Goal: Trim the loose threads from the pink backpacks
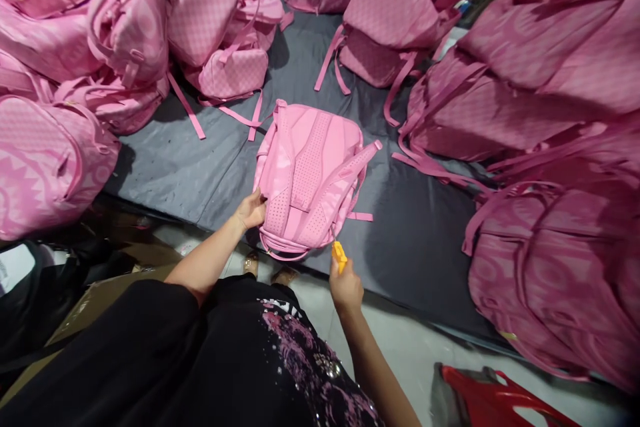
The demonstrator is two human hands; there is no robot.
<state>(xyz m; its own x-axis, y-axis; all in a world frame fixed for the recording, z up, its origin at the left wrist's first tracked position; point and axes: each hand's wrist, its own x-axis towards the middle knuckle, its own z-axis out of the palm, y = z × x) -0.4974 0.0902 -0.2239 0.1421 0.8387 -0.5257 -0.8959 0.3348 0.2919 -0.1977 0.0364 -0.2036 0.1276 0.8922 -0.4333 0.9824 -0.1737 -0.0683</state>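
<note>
A pink backpack (307, 173) lies on the dark-covered table with its padded back panel and shoulder straps facing up. Its top handle end points toward me, at the table's near edge. On its lower left side, my left hand (250, 210) grips the bag's edge, the fingertips partly hidden against the fabric. My right hand (347, 285) is closed around a small yellow-handled tool (339, 256) with a thin metal tip. That tip is at the bag's lower right corner, by the base of a shoulder strap; whether it touches is too small to tell.
Pink backpacks (204, 7) are heaped at the left, more (390, 7) stand at the back, and a large pile (565, 247) fills the right. Loose straps trail over the dark table cover (415, 227). A red plastic object (480, 393) is on the floor, lower right.
</note>
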